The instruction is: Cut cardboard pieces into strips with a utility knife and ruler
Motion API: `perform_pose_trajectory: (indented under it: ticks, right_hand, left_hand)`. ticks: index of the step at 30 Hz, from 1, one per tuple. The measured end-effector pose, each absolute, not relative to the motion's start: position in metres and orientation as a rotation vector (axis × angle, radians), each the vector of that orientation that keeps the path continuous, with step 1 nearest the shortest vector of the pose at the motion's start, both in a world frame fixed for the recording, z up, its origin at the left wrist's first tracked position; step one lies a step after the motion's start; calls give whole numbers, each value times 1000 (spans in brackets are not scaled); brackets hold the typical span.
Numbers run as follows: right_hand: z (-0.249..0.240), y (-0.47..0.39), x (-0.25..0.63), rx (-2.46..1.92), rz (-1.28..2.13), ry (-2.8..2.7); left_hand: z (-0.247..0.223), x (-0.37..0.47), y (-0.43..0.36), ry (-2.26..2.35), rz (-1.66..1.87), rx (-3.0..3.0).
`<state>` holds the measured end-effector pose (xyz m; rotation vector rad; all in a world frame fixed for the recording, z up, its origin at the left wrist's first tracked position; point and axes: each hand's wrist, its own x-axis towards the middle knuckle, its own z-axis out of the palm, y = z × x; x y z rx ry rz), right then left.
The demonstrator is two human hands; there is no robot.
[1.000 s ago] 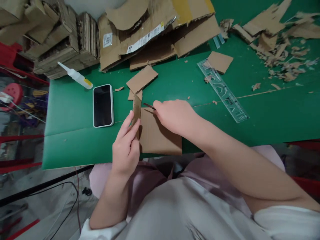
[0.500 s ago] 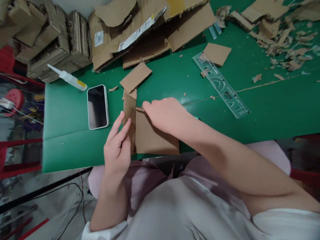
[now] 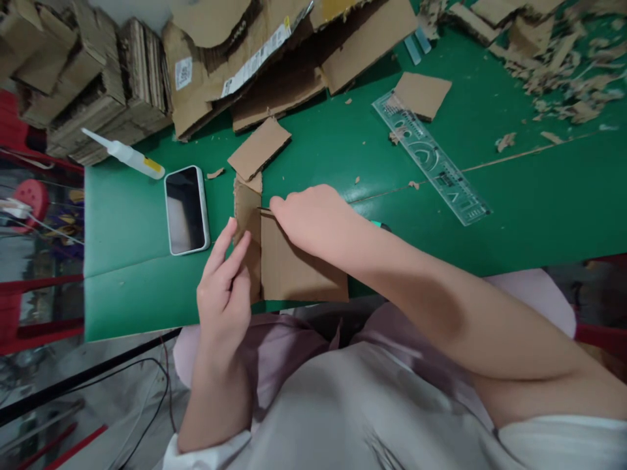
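While the right hand (image 3: 311, 219) clasps a thin dark tool (image 3: 265, 211), its tip at the seam between a squarish cardboard panel (image 3: 304, 267) and a narrow strip (image 3: 249, 202) to its left, the left hand (image 3: 223, 287) is unclenched, fingers loosely spread at the strip. Panel and strip lie at the near edge of the green table (image 3: 137, 287). Left of them is a white-edged phone (image 3: 186, 209), screen up, near a white bottle (image 3: 130, 158) with a yellow patch. To the right, a clear ruler (image 3: 431, 156) bears dark print and shaped openings. Farther back, a carton (image 3: 196, 108) carries a long printed strip label (image 3: 255, 62) and a small white label (image 3: 183, 73), perhaps showing sideways digits, too blurred to be sure. Torn scraps (image 3: 553, 65) litter the far right.
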<state>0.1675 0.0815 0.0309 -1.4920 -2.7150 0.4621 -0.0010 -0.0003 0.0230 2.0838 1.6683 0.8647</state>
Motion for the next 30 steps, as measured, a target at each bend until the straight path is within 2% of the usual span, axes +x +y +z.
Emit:
perform_pose_trajectory:
  ticks: [30]
  right_hand:
    - [30,86,164,-1488,548,-2730]
  left_hand:
    - [22,-5,0,1653,852,2096]
